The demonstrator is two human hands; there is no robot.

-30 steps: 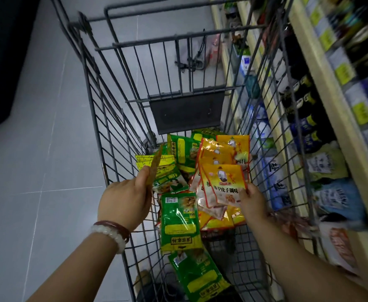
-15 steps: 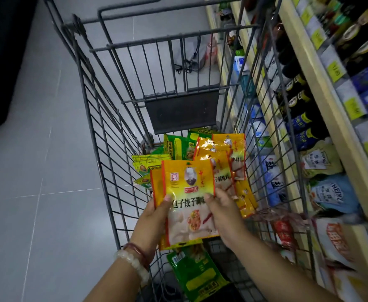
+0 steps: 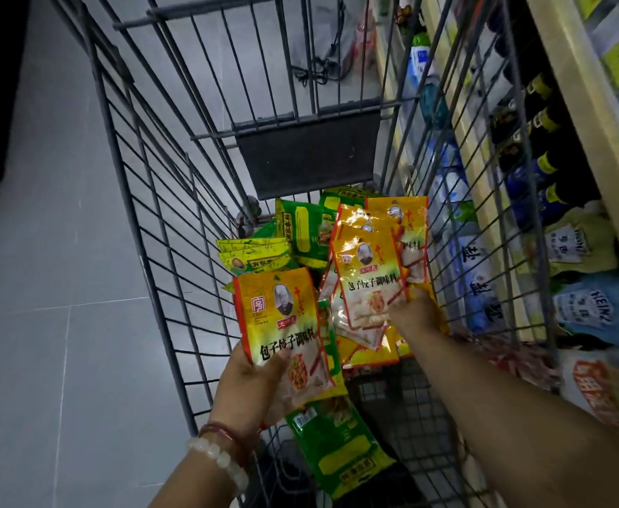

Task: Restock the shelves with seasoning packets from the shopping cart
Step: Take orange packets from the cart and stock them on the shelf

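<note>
A grey wire shopping cart (image 3: 161, 229) holds several seasoning packets. My left hand (image 3: 247, 390) grips the bottom of an orange-yellow packet (image 3: 280, 317) with a portrait and Chinese print, held upright above the cart floor. My right hand (image 3: 412, 311) reaches into the cart and pinches another orange packet (image 3: 368, 276) on top of a heap of the same kind (image 3: 407, 229). Green packets lie at the back (image 3: 302, 229) and at the front of the cart (image 3: 341, 449); yellow-green ones (image 3: 256, 256) lie at the left.
Wooden shelves (image 3: 594, 115) run along the right, stocked with dark sauce bottles (image 3: 542, 104), blue bags (image 3: 478, 287) and Heinz pouches (image 3: 594, 309). Grey tiled floor (image 3: 44, 287) lies to the left. A dark seat flap (image 3: 308, 152) hangs at the cart's far end.
Both hands held one orange packet half a second ago. Now the left hand keeps it alone, and the right hand has moved right to pinch another packet on the heap.
</note>
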